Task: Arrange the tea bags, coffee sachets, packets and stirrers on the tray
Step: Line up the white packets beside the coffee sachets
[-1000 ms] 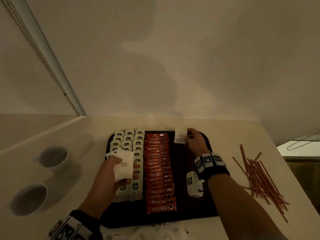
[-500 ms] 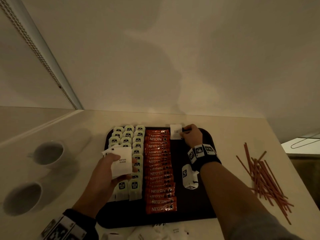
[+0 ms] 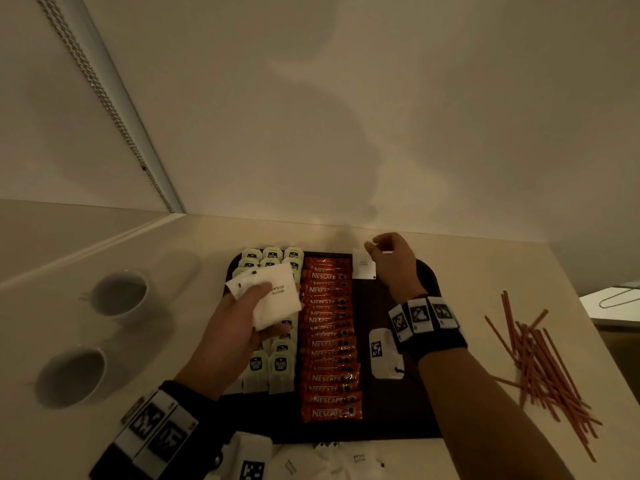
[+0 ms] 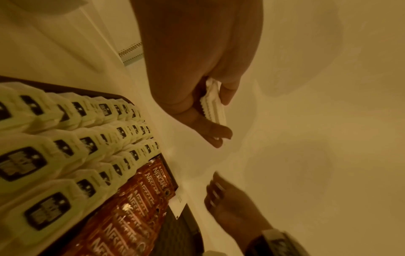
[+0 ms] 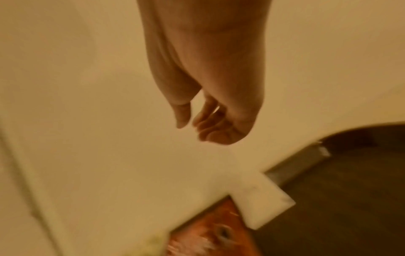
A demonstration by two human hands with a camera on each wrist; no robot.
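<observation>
A dark tray (image 3: 398, 420) lies on the pale counter. Rows of pale green tea bags (image 3: 273, 372) fill its left side, and a column of orange coffee sachets (image 3: 329, 341) runs down its middle. My left hand (image 3: 242, 320) hovers over the tea bags and grips a stack of white sugar packets (image 3: 273, 299), seen edge-on as the packets (image 4: 213, 104) in the left wrist view. One white sugar packet (image 3: 363, 268) lies at the tray's far edge beside the top sachet. My right hand (image 3: 391, 258) hangs just above it, fingers loosely curled and holding nothing (image 5: 197, 121).
Two white cups (image 3: 117, 296) (image 3: 69, 375) stand left of the tray. Loose orange stirrers (image 3: 540, 362) lie scattered on the counter at the right. More white packets (image 3: 329, 462) lie at the near edge. A wall rises right behind the counter.
My right hand set the white packet down at the tray's far edge and let go, lifting slightly. My left hand raised its stack a little further over the tea bags.
</observation>
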